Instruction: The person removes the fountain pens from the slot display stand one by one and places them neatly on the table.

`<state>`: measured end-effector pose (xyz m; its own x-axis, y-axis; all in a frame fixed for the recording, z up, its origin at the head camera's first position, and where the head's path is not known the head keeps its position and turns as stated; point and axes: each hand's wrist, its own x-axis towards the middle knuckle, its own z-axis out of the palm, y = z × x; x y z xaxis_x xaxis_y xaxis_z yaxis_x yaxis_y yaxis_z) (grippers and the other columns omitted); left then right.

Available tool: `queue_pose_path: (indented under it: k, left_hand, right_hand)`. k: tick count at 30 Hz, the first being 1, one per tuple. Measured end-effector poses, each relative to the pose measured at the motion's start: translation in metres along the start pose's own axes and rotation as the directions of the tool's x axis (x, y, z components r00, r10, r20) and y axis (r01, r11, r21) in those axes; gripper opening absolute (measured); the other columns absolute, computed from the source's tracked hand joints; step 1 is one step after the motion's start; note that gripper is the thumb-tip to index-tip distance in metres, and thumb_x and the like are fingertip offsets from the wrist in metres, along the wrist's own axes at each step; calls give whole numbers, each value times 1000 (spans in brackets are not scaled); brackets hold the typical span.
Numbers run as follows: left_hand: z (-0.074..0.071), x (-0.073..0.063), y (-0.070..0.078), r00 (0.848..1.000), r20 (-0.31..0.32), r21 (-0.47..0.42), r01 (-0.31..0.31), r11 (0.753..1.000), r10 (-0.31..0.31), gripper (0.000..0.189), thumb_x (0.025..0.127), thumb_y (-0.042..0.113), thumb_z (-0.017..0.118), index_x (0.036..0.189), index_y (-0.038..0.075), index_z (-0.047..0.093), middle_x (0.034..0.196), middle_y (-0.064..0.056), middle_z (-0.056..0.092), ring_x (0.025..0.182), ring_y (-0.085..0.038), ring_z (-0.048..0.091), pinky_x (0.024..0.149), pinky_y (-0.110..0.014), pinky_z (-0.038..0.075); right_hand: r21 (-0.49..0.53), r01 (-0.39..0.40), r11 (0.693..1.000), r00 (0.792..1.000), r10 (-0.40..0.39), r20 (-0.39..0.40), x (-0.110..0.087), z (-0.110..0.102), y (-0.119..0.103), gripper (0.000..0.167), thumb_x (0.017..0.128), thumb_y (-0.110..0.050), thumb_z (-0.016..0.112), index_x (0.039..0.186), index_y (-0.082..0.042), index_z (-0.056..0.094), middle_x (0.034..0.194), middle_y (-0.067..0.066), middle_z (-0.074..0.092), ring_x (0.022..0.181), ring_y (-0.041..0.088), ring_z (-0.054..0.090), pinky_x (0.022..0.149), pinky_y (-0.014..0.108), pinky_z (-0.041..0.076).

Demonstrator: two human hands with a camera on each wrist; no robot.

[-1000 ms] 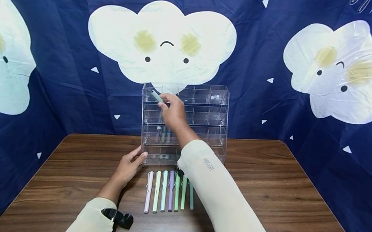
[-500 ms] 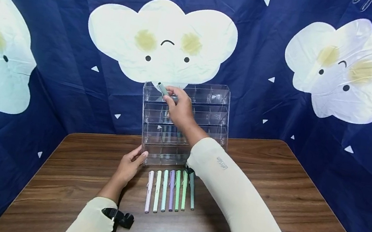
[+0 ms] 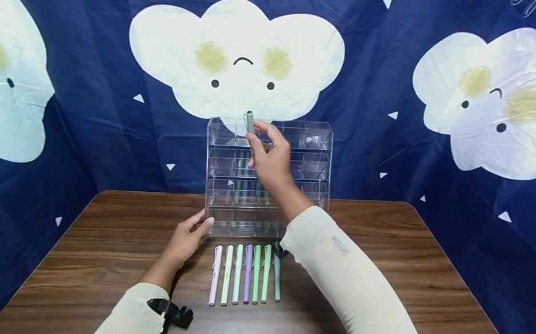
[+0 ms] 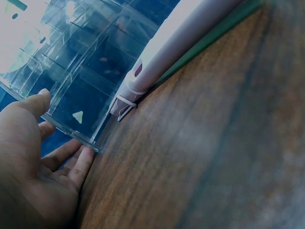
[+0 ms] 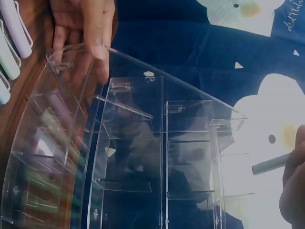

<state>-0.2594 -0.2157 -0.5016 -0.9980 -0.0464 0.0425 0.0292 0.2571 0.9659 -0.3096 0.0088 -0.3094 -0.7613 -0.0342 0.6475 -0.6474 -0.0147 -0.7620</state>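
Note:
A clear tiered organizer rack (image 3: pixel 222 199) with several compartments stands upright at the back of the table. My left hand (image 3: pixel 184 242) holds its lower left corner, thumb in front and fingers behind the side panel, as the left wrist view shows. My right hand (image 3: pixel 273 159) pinches a grey-green pen (image 3: pixel 250 123) in front of the rack's top tier, left of its middle. The pen points upward, its lower part hidden by the fingers. In the right wrist view the pen (image 5: pixel 270 164) shows apart from the rack's side edge.
Before the rack lies a row of several pens: a pink pen (image 3: pixel 215 276) at the left, a purple pen (image 3: pixel 247 275), green ones and a teal pen (image 3: pixel 277 279) at the right. Dark blue cloth (image 3: pixel 371 171) with clouds hangs behind the wooden table (image 3: pixel 108 258).
My right hand has moved slightly right and the pen has turned from slanting left to nearly upright. My left hand stays at the rack's corner.

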Motion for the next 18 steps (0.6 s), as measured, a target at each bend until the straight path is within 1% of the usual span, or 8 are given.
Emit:
queue_pose_path:
  k: [3, 6, 11, 15, 18]
  left_hand:
    - [1, 0, 0, 1000, 12, 12, 5, 1000, -5, 64, 111, 37, 66, 167, 13, 46, 156, -24, 61, 121, -14, 64, 93, -20, 58]
    - [1, -1, 1, 1000, 10, 28, 5, 1000, -5, 64, 111, 38, 66, 167, 13, 46, 156, -25, 61, 123, -16, 64, 95, -22, 59]
    - [1, -1, 2, 1000, 4, 35, -7, 999, 7, 65, 111, 39, 66, 167, 13, 47, 157, -25, 61, 123, -16, 65, 95, -22, 59]
    - [1, 0, 1, 1000, 2, 25, -7, 1000, 7, 64, 111, 38, 66, 167, 12, 46, 156, -25, 61, 122, -16, 65, 92, -18, 57]
    - [0, 0, 1, 1000, -3, 16, -7, 1000, 7, 63, 112, 35, 66, 167, 12, 46, 157, -25, 61, 125, -21, 66, 90, -15, 56]
  right_hand:
    - [31, 2, 1000, 999, -1, -35, -7, -9, -1, 37, 108, -7, 68, 144, 1, 65, 129, 19, 64, 51, 12, 55, 51, 30, 53]
    - [57, -8, 998, 998, 12, -66, -16, -19, -1, 37, 107, -4, 69, 143, 2, 66, 126, 18, 65, 51, 11, 55, 50, 29, 52]
    - [84, -27, 996, 995, 36, -97, -33, -34, 2, 37, 106, 1, 68, 142, 6, 65, 118, 11, 65, 51, 7, 54, 50, 25, 52]
    - [102, -54, 993, 994, 63, -92, -47, -47, 6, 40, 107, 1, 66, 146, 4, 61, 117, 9, 64, 51, 7, 56, 48, 22, 50]
    - [111, -83, 990, 994, 90, -61, -57, -57, 8, 45, 108, 0, 63, 152, 1, 55, 117, 10, 62, 52, 9, 58, 47, 22, 49]
